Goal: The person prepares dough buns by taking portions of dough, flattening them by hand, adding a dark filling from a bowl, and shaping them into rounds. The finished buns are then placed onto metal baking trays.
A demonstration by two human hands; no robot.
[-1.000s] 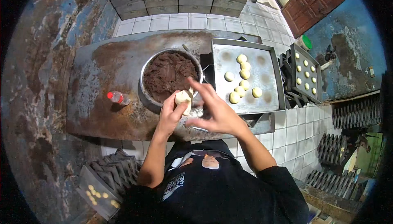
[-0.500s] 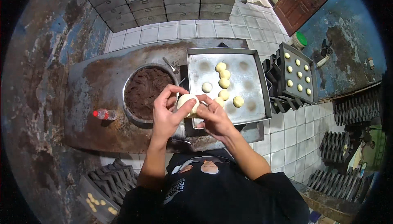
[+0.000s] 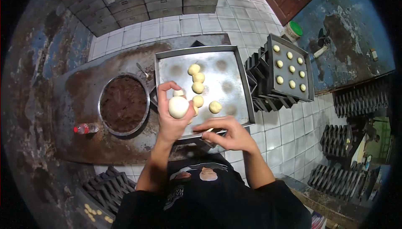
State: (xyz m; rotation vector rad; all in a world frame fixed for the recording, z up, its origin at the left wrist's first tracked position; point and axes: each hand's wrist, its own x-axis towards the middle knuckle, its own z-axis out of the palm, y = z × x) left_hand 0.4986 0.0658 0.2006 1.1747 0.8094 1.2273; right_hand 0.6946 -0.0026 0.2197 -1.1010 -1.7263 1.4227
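Over the tray's [image 3: 240, 67] near edge my left hand [image 3: 169, 120] now pinches the dough ball [image 3: 178, 107], sealed and lifted; my right hand [image 3: 228, 134], released, has dropped away empty beside it.

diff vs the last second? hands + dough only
The right hand let go of the dough ball and dropped toward the near edge of the metal tray. The left hand now holds the ball alone, over the tray. The bowl of dark filling and the small bottle are unchanged.
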